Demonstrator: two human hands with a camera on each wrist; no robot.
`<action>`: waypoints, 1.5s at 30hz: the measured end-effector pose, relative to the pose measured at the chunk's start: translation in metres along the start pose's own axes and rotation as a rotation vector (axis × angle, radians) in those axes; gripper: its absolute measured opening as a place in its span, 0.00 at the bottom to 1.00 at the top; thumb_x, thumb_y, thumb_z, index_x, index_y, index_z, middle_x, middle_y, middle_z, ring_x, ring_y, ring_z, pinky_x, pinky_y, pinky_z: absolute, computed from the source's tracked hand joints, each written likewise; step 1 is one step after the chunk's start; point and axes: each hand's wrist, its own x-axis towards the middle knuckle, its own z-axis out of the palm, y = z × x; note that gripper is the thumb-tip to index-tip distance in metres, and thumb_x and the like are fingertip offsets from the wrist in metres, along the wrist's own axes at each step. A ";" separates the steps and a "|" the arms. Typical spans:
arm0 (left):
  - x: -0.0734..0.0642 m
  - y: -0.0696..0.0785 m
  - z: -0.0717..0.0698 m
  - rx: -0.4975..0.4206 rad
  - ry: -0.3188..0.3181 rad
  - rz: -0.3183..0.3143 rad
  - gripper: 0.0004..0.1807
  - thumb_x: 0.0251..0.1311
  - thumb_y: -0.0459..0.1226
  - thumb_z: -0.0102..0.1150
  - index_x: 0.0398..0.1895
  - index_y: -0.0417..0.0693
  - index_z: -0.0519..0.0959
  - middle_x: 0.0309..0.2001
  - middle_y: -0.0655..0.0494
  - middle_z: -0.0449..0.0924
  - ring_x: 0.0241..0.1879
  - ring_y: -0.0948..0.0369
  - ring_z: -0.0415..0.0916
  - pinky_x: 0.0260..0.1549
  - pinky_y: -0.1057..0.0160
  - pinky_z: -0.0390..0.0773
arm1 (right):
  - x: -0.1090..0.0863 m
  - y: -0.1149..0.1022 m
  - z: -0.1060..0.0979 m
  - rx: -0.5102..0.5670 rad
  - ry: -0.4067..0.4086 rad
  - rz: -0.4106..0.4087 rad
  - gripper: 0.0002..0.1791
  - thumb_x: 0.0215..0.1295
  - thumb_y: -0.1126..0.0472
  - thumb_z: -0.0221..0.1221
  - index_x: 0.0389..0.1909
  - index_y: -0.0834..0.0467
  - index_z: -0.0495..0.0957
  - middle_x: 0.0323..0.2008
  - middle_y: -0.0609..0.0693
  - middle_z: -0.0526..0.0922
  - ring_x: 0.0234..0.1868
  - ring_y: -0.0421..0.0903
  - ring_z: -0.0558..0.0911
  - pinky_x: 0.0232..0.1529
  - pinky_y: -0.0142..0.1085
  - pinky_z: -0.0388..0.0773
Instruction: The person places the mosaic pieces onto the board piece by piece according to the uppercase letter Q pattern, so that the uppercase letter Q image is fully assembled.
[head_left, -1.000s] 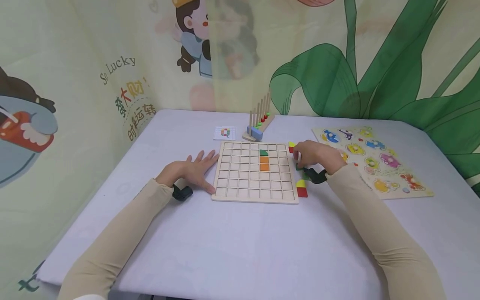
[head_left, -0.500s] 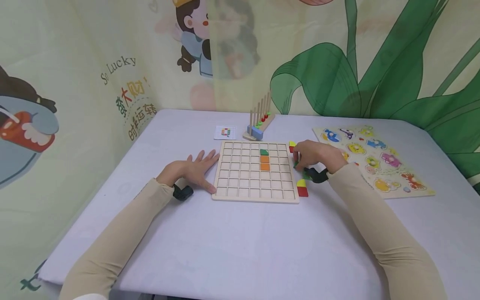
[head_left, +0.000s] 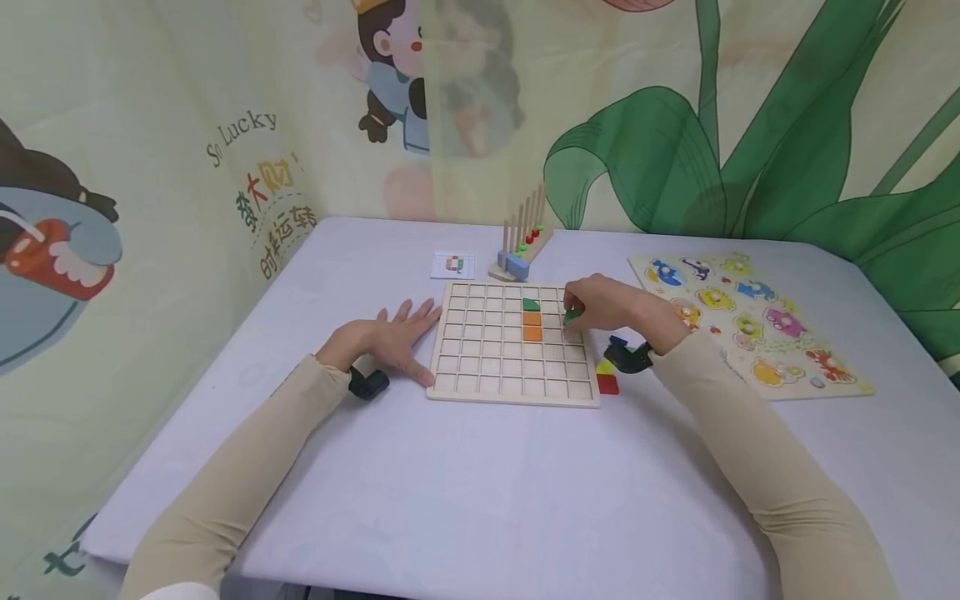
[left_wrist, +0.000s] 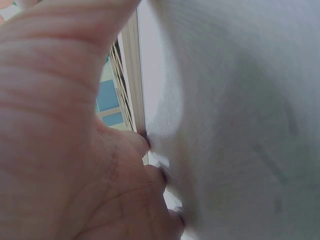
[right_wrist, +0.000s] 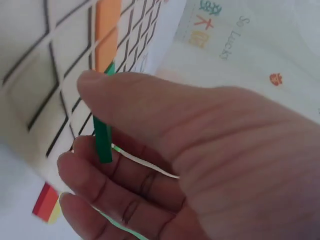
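Note:
A wooden grid board (head_left: 487,375) lies flat on the table. Two orange tiles (head_left: 532,326) sit in one column, with a green tile (head_left: 531,305) just above them. Over the board's right columns, my right hand (head_left: 606,304) pinches another green tile (right_wrist: 103,142) between thumb and fingers; the right wrist view shows it edge-on, so its outline cannot be told. Fingers spread, my left hand (head_left: 393,342) rests at the board's left edge, the thumb by the near left corner. Red (head_left: 608,384) and yellow (head_left: 605,367) tiles lie beside the board's right edge.
Behind the board are a pattern card (head_left: 453,265) and a wooden stand with upright pegs and beads (head_left: 517,258). An animal puzzle board (head_left: 750,321) lies at the right, near my right forearm. A printed cloth (head_left: 480,192) hangs behind the table.
My right hand has moved left from beside the board to above its right columns, carrying a green tile. The left hand stays at the left edge.

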 end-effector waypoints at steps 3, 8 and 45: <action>0.000 0.000 0.000 -0.005 0.000 0.003 0.69 0.49 0.63 0.67 0.78 0.47 0.28 0.78 0.46 0.18 0.75 0.42 0.15 0.68 0.33 0.25 | 0.002 -0.008 0.004 0.036 -0.042 -0.069 0.15 0.64 0.58 0.64 0.48 0.60 0.77 0.38 0.53 0.79 0.42 0.49 0.74 0.46 0.39 0.75; 0.000 0.000 0.001 -0.006 -0.002 0.004 0.69 0.49 0.63 0.67 0.78 0.48 0.28 0.78 0.46 0.18 0.75 0.42 0.15 0.68 0.33 0.25 | 0.004 -0.019 0.012 0.056 -0.094 -0.201 0.15 0.63 0.55 0.66 0.48 0.57 0.81 0.39 0.48 0.81 0.40 0.47 0.74 0.45 0.37 0.74; -0.001 0.000 -0.002 0.010 -0.011 -0.002 0.68 0.51 0.62 0.66 0.78 0.48 0.27 0.78 0.46 0.18 0.75 0.42 0.15 0.68 0.33 0.26 | 0.009 -0.034 0.023 0.075 -0.064 -0.228 0.09 0.61 0.63 0.66 0.42 0.56 0.80 0.36 0.48 0.81 0.38 0.46 0.75 0.44 0.36 0.75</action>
